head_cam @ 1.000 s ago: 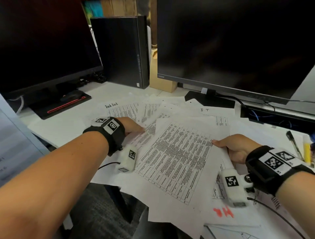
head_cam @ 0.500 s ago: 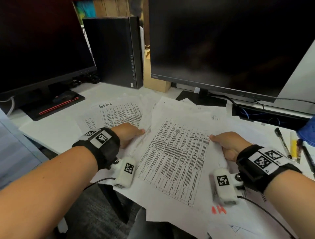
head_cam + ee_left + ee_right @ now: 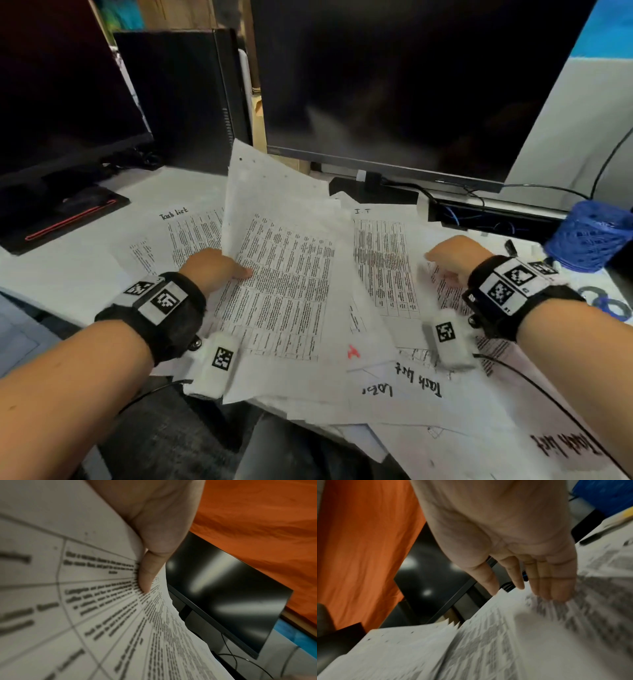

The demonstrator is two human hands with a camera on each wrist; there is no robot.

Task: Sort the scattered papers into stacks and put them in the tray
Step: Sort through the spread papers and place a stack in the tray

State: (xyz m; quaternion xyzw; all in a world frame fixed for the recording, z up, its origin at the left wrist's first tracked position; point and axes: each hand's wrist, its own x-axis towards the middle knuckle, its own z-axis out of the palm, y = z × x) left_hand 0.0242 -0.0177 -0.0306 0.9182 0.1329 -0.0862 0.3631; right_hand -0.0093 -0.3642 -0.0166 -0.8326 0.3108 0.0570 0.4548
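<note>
Printed sheets lie scattered and overlapping on the white desk (image 3: 68, 274). My left hand (image 3: 219, 270) grips a sheaf of table-printed sheets (image 3: 284, 281) at its left edge, with the sheaf's far edge raised. In the left wrist view the thumb (image 3: 145, 574) presses on the top sheet (image 3: 85, 601); the other fingers are hidden beneath. My right hand (image 3: 452, 257) is apart from the sheaf, to the right of a sheet headed "I.T" (image 3: 383, 260). In the right wrist view its fingers (image 3: 556, 585) are straight, with their tips on a printed sheet (image 3: 505, 642). A "Task list" sheet (image 3: 191, 233) lies left.
Two dark monitors (image 3: 394, 85) and a black PC tower (image 3: 181, 99) stand behind the papers. A blue mesh pen holder (image 3: 589, 236), blue scissors handles (image 3: 606, 301) and cables are at the right. More sheets hang over the desk's front edge (image 3: 411, 387).
My right hand has let go of the sheaf's right edge and moved right onto other sheets. The left hand has raised the sheaf so that its far edge stands up.
</note>
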